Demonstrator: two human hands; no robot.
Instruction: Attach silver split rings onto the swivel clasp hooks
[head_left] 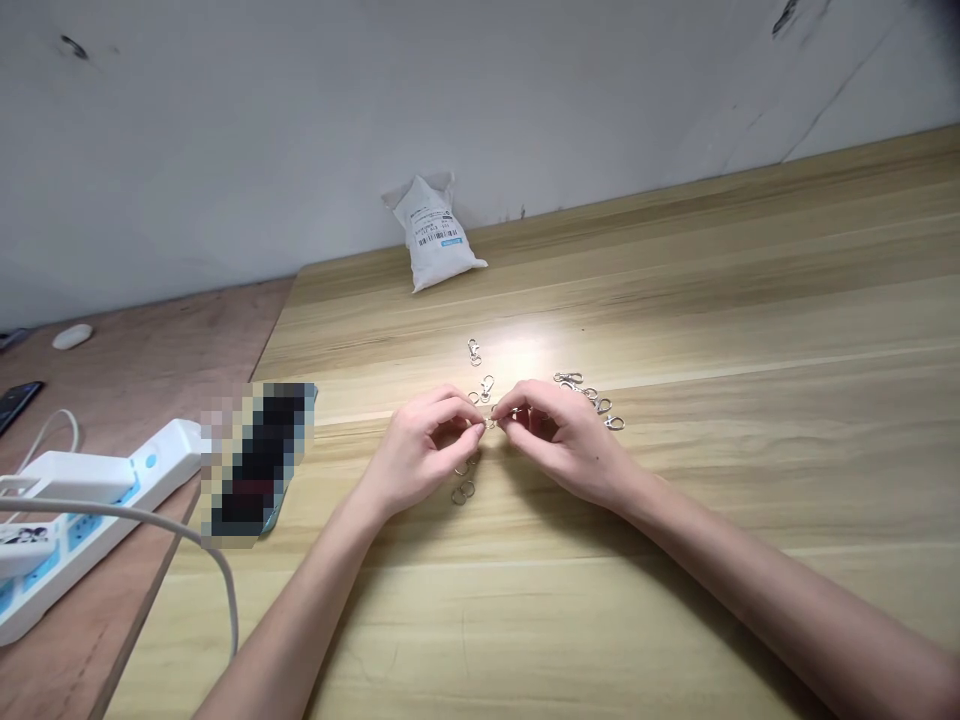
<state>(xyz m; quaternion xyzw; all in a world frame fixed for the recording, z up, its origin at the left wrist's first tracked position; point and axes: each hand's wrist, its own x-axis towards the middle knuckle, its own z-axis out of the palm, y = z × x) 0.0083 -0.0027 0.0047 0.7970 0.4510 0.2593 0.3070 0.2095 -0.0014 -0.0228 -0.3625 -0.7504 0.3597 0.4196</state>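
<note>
My left hand (pixel 424 447) and my right hand (pixel 564 438) meet above the light wood tabletop (pixel 675 300). Their fingertips pinch a small silver metal piece (pixel 491 423), probably a clasp or ring, mostly hidden by my fingers. Several silver swivel lobster clasps (pixel 587 396) lie just beyond my right hand, and another silver clasp (pixel 474 352) lies farther back. Several silver split rings (pixel 462 490) lie on the wood below my left hand.
A white barcoded bag (pixel 433 232) leans against the wall at the table's back. To the left, on a lower plywood surface (pixel 142 360), are a white power strip (pixel 97 510) with cables, a white mouse (pixel 73 336) and a dark phone (pixel 16 405). A pixelated object (pixel 255 465) lies on the table's left edge.
</note>
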